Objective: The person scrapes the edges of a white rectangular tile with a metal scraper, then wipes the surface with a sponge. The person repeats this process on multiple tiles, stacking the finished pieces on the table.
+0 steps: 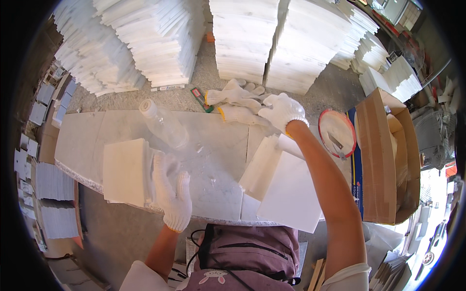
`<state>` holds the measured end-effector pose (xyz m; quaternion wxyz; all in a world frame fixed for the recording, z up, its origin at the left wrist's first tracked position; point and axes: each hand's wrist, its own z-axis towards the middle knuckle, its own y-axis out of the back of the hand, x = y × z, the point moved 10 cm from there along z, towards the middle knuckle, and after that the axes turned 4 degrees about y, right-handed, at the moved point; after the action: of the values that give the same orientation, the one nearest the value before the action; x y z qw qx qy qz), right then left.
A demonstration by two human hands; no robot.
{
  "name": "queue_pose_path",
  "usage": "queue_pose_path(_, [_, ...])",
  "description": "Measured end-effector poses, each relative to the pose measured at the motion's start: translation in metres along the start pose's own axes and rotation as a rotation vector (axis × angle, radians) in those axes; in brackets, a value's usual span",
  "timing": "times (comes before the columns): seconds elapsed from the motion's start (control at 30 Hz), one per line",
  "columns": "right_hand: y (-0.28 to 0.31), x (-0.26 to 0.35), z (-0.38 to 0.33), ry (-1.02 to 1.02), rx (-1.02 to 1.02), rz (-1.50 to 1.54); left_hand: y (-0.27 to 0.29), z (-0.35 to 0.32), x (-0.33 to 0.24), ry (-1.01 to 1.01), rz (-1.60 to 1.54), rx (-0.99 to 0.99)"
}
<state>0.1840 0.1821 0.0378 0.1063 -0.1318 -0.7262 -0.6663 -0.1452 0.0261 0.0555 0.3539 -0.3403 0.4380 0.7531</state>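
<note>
My left hand (pixel 172 199), in a white knit glove, rests beside a stack of square white tiles (pixel 125 172) at the table's left front. Its thumb stands apart and its fingers lie along the stack's right side. My right hand (pixel 284 112), also gloved, reaches to the back of the table. Its fingers are bent together at the edge of a pile of spare work gloves (pixel 238 97); what lies between them is hidden. Under my right forearm are more white tiles (pixel 290 191), overlapping at an angle. Between my hands lies a clear plastic bottle (pixel 165 127).
A red-rimmed round tub (pixel 335 121) with a metal scraper (pixel 336 141) stands at right, beside an open cardboard box (pixel 381 160). A marker (pixel 168 88) and a slim green-and-red object (pixel 199 100) lie behind. Tall white slab stacks (pixel 245 39) line the back.
</note>
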Motion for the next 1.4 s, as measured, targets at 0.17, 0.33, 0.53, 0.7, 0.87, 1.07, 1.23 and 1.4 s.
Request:
queue_pose_path(0.17, [-0.028,0.019,0.027,-0.009,-0.014,-0.142,0.007,0.030,0.002,0.093,0.075,-0.117])
queue_pose_path(0.33, [0.006,0.028,0.023,0.020,-0.215,0.109,-0.006,0.061,0.006,0.080,0.151,-0.189])
queue_pose_path(0.53, [0.080,0.053,-0.016,0.229,-0.430,0.802,-0.018,0.090,0.023,0.215,-0.144,-0.178])
queue_pose_path(0.7, [0.098,0.067,-0.071,0.230,-0.312,1.465,-0.039,0.101,0.039,0.261,-0.305,-0.025])
queue_pose_path(0.87, [0.098,0.083,-0.118,0.308,-0.287,1.381,-0.035,0.089,0.012,0.137,-0.145,-0.041])
queue_pose_path(1.07, [0.052,0.092,-0.147,0.204,-0.009,1.313,-0.016,0.075,-0.073,-0.248,0.286,-0.003])
queue_pose_path(1.23, [0.040,0.087,-0.167,0.147,0.048,1.518,-0.011,0.063,-0.114,-0.446,0.444,0.084])
queue_pose_path(1.4, [0.036,0.072,-0.178,0.118,-0.137,1.521,-0.016,0.051,-0.137,-0.629,0.602,0.103])
